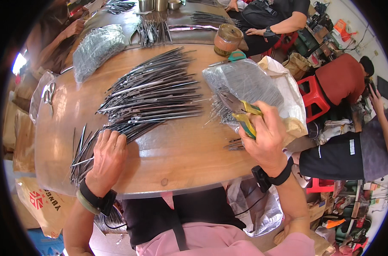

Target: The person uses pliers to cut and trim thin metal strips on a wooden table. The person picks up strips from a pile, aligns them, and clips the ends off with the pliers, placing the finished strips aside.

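Observation:
My right hand (266,136) grips pliers (241,110) with yellow and green handles, their metal jaws pointing up and left. Below the jaws, a clear plastic bag (249,81) of thin wire pieces lies on the wooden table (181,158). My left hand (109,155) is closed, knuckles up, on thin dark metal rods (85,147) at the near left; its fingertips are hidden underneath. One light rod sticks out from its left side. Beyond it spreads a big pile of similar dark rods (151,91).
Scissors (49,94) lie at the left edge. Another bag of wire pieces (98,47), a jar (228,39) and a green-handled tool (236,56) are farther back. A few short rods (235,144) rest near my right wrist. Other people sit across the table, near red stools (314,98).

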Motion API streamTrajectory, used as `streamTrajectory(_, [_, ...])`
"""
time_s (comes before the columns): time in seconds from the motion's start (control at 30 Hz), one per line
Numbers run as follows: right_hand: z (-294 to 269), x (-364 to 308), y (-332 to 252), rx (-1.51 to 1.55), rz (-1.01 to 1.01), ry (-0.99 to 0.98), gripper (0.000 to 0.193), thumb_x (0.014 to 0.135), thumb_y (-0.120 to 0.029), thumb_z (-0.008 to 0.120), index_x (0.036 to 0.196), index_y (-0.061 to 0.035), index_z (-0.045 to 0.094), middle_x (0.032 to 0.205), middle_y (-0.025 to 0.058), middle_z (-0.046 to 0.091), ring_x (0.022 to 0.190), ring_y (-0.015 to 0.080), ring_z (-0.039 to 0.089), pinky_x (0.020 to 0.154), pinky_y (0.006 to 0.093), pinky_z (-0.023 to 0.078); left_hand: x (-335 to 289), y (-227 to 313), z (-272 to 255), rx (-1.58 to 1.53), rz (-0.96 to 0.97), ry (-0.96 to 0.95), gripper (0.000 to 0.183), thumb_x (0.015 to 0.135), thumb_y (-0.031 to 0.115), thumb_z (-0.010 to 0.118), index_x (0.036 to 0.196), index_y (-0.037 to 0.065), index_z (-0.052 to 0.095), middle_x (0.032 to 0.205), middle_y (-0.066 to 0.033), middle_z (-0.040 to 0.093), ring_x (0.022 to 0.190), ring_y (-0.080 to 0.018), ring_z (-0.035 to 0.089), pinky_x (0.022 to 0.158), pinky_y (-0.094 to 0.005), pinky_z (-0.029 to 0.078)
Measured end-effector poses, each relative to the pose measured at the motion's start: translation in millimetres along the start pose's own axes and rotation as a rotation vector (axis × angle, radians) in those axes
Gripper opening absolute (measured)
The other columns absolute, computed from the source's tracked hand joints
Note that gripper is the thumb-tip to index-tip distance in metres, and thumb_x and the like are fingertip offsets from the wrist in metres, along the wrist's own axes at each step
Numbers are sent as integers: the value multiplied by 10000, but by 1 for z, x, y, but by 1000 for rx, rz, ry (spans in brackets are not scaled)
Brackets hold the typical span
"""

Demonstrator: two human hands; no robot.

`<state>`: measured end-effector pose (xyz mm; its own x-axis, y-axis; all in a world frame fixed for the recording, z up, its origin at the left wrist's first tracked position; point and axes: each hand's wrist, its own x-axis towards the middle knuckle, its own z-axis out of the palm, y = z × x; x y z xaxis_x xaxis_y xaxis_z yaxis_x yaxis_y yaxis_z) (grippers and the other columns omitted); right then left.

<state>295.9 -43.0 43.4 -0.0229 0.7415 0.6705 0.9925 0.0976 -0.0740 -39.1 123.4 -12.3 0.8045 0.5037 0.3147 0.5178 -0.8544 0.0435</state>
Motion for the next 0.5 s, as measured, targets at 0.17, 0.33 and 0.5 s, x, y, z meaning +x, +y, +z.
streamTrajectory(0.17, [-7, -4, -1, -104, -54, -54, 260, 616, 10, 739, 850, 24, 625, 1112, 176, 587, 891, 328, 606, 716, 421, 516, 3, 2, -15, -72, -2, -20, 207, 743, -21, 635, 938, 14, 574, 891, -139, 537, 858, -342, 529, 750, -445, 456])
streamTrajectory(0.33, [-15, -18, -25, 32, -35, -88, 238, 548, -3, 685, 767, 45, 604, 1049, 166, 596, 846, 331, 610, 696, 428, 500, 0, 11, -11, -84, -46, -45, 135, 745, 8, 617, 859, 30, 547, 890, -140, 516, 869, -333, 529, 767, -435, 463])
streamTrajectory(0.5, [-29, -19, -29, 20, -5, -117, 230, 541, -38, 691, 742, 35, 605, 1051, 150, 600, 845, 318, 622, 687, 397, 509, -6, 16, -11, 8, -3, -96, 108, 735, 32, 603, 821, 31, 537, 882, -144, 511, 875, -324, 533, 782, -434, 469])
